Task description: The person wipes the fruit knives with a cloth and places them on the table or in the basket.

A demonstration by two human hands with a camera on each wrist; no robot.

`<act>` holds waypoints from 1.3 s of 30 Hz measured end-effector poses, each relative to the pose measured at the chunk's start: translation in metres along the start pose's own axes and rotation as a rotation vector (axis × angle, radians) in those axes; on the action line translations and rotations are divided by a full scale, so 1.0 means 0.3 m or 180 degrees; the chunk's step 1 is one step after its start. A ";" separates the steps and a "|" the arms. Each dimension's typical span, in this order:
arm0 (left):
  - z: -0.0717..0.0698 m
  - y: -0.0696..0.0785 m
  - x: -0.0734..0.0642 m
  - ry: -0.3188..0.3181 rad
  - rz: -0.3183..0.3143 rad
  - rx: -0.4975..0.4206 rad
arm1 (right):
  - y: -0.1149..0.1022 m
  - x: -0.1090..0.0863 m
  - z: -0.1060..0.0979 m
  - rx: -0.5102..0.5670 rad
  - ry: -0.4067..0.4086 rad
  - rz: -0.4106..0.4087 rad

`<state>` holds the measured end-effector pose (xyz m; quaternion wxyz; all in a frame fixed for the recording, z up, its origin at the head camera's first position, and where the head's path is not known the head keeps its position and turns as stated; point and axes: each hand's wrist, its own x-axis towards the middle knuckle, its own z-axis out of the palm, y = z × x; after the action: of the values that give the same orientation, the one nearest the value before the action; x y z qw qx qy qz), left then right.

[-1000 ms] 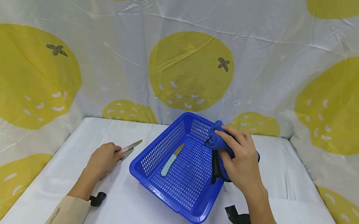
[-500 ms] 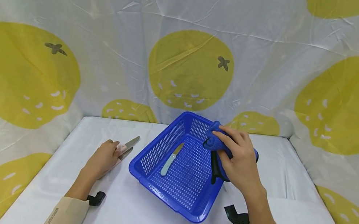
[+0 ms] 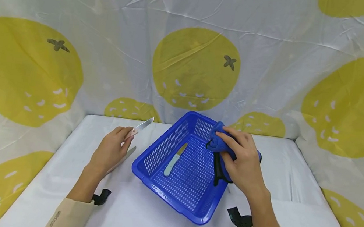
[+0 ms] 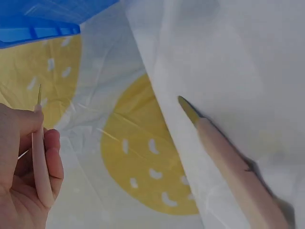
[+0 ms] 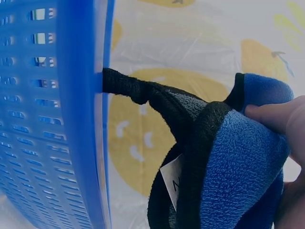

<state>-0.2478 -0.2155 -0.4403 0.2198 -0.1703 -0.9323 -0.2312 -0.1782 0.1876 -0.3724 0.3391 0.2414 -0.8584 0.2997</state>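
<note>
- pink-handled knife (image 3: 138, 128): being pinched in the left hand (image 3: 110, 150), hovering above a second knife (image 4: 232, 164)
- blue cloth (image 3: 219, 144): being gripped in the right hand (image 3: 245, 161), hanging beside blue basket (image 3: 172, 202)

White cloth-covered table (image 3: 293, 223); on it, blue slotted basket (image 3: 188, 180), pink-handled knife (image 4: 224, 160) near basket's left side.
</note>
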 end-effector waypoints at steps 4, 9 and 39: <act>-0.031 0.070 0.016 0.0260 0.0180 -0.0101 | -0.001 0.001 0.003 -0.0011 -0.0011 -0.0005; -0.057 0.160 0.029 0.0538 0.0402 -0.0279 | -0.002 -0.003 0.008 -0.0041 -0.0038 -0.0002; -0.046 0.484 0.030 0.0309 0.1056 -0.0865 | -0.095 -0.003 0.065 0.0075 -0.0144 -0.0477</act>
<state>-0.1899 -0.0994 -0.3732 0.2744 -0.3382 -0.8401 -0.3234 -0.1687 0.1545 -0.3746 0.3382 0.3156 -0.8418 0.2781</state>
